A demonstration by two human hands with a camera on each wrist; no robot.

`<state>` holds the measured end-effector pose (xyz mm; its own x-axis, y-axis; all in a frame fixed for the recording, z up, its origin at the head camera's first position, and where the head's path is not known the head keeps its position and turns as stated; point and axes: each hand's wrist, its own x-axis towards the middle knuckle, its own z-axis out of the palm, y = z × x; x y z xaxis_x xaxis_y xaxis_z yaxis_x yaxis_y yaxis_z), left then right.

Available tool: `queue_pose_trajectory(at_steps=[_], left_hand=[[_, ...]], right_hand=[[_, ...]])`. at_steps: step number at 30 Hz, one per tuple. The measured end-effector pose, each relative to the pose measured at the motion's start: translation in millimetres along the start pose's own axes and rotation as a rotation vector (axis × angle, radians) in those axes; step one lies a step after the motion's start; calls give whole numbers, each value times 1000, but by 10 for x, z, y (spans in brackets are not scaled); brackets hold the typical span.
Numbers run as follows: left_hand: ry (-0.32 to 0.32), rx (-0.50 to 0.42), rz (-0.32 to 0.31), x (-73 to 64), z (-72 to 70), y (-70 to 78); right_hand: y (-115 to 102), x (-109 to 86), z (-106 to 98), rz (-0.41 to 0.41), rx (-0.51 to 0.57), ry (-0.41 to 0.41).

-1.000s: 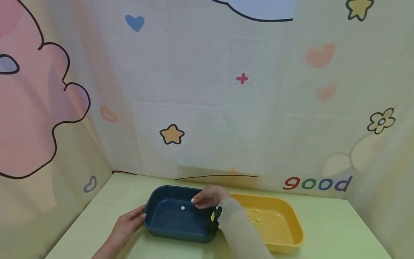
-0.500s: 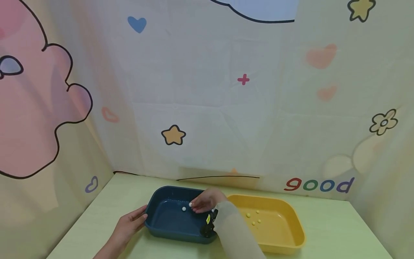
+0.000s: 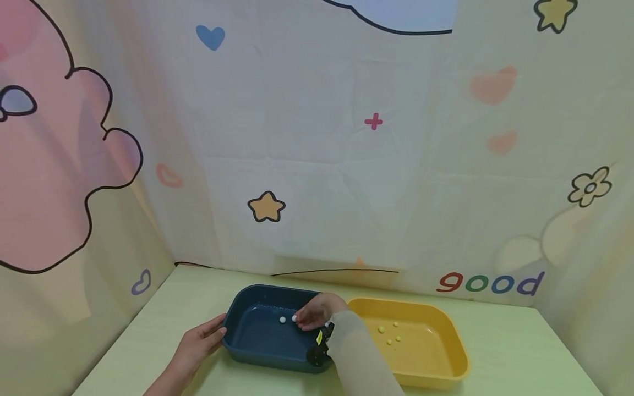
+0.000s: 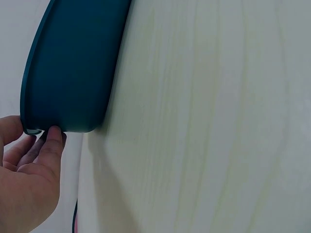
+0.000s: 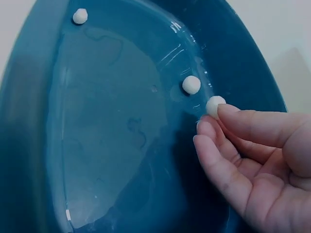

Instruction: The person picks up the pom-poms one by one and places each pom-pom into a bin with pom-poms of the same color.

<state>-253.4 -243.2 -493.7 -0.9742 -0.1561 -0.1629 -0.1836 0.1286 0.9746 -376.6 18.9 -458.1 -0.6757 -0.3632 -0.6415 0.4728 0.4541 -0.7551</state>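
My left hand (image 3: 199,342) holds the left end of a dark blue tray (image 3: 274,361), its fingertips at the rim and outer wall. In the left wrist view, that hand (image 4: 34,174) shows at the tray's end. Over the tray, my right hand (image 3: 317,312) pinches a small white ball (image 5: 215,106) between thumb and fingers, low near the tray floor. Close beside it lies a second white ball (image 5: 191,85). A third white ball (image 5: 80,16) sits farther along, by the opposite side wall in the right wrist view. My right wrist and sleeve hide the tray's right end in the head view.
A yellow tray (image 3: 436,357) stands just right of the blue one, with several small yellow balls (image 3: 381,330) inside. My right sleeve (image 3: 364,352) covers its left end. Both trays rest on a pale wood-patterned table (image 3: 520,352), backed by a printed curtain (image 3: 317,220).
My right hand has lowered toward the blue tray's floor, with the white ball still pinched and now near the lying ball. My left hand keeps its hold on the tray's end.
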Motion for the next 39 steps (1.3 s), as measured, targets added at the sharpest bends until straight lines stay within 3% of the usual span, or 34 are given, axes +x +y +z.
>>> queue_pose_trajectory(at_steps=[16, 28, 39], left_hand=[[4, -5, 5, 3, 8, 12], [4, 18, 1, 4, 5, 2], [-1, 7, 7, -9, 0, -8]], right_hand=[[-5, -9, -20, 74, -93, 35], [3, 2, -6, 11, -196, 61], [-8, -64, -19, 15, -106, 77]])
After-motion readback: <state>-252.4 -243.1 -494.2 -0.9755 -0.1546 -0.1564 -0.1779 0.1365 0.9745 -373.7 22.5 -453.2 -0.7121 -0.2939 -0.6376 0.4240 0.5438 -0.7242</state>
